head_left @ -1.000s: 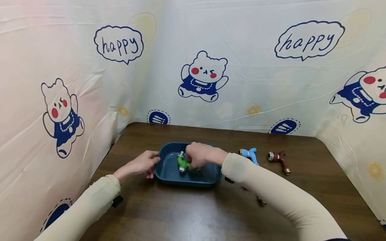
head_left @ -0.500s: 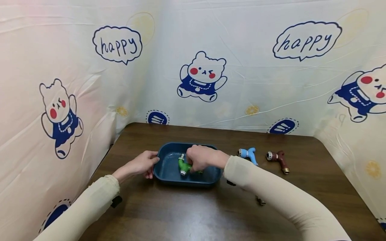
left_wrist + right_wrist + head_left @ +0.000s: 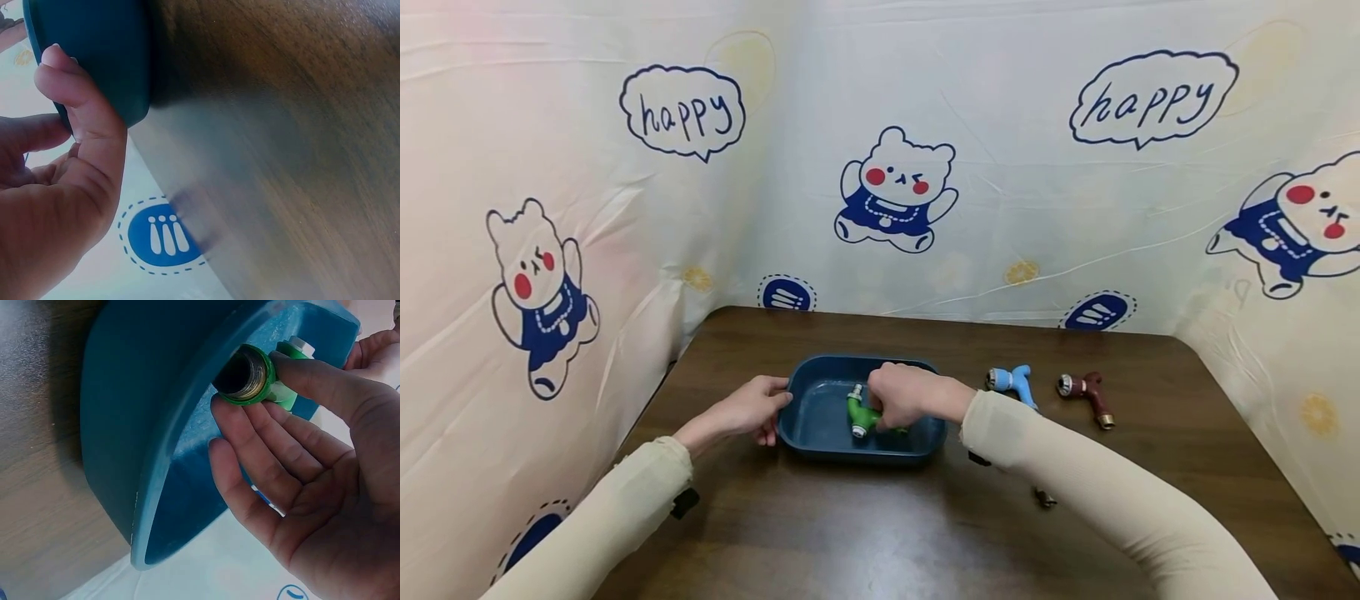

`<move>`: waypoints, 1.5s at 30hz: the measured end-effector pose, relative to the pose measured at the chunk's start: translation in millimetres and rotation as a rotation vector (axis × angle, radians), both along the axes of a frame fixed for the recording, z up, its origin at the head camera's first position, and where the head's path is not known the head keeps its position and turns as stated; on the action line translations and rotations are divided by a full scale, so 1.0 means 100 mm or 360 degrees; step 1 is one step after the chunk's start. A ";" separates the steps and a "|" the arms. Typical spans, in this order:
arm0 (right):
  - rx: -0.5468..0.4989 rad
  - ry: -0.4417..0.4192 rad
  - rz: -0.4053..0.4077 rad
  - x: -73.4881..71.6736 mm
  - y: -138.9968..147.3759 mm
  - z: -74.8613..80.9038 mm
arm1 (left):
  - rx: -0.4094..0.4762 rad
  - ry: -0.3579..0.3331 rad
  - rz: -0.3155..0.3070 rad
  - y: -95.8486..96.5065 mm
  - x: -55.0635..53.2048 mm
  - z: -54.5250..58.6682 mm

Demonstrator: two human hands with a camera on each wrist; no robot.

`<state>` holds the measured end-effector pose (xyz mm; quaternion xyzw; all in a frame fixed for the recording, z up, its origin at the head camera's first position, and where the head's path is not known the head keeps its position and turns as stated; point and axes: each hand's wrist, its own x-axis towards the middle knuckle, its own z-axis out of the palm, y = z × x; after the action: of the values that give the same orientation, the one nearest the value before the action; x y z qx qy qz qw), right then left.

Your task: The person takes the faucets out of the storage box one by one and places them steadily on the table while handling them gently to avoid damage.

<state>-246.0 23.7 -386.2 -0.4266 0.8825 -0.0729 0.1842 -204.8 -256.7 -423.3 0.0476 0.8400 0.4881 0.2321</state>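
A green tap [image 3: 857, 414] sits inside a dark blue basin [image 3: 857, 456] in the head view. My right hand [image 3: 913, 393] pinches the tap's right end between thumb and fingers; its little finger is free of it. The right wrist view gives the threaded open end of the green tap [image 3: 282, 395] facing the camera. At the basin's left end, my left hand [image 3: 743, 410] grips the rim, thumb on top and fingers against the outside. The left wrist view shows that hand [image 3: 81, 162] on the basin wall [image 3: 100, 56].
Right of the basin, a blue tap [image 3: 1018, 384] and a dark red tap [image 3: 1092, 397] lie on the brown table [image 3: 820, 533]. A small metal piece [image 3: 1044, 498] shows beside my right sleeve, which hides the rest of it. Printed cloth [image 3: 985, 208] hangs around the table.
My right hand and the green tap have shifted slightly right and toward me inside the basin. The left hand keeps its hold on the rim. The head view has turned a little.
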 end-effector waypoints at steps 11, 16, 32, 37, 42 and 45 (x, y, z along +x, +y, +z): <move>0.0006 -0.0018 -0.0034 0.00 0.07 0.04 | -0.0010 0.0010 -0.0035 0.00 -0.01 0.01; 0.0018 0.0005 -0.0030 0.00 0.10 0.06 | -0.0017 0.0013 -0.0029 -0.01 0.00 0.00; -0.0030 -0.0014 -0.0055 0.02 0.24 0.17 | -0.0041 0.0007 -0.0009 -0.01 -0.01 -0.01; -0.0066 -0.0055 -0.0052 0.01 0.27 0.18 | -0.0037 0.0006 -0.0010 -0.01 -0.01 -0.02; -0.0070 -0.0063 -0.0094 0.02 0.32 0.19 | -0.0023 0.0010 -0.0025 0.00 0.01 0.00; -0.0068 -0.0080 -0.0120 0.03 0.35 0.20 | -0.0019 0.0013 -0.0026 0.01 0.01 0.00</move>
<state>-243.3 58.3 -366.4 -0.3951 0.8912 -0.1094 0.1943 -203.4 -255.7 -423.2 0.0551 0.8434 0.4810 0.2330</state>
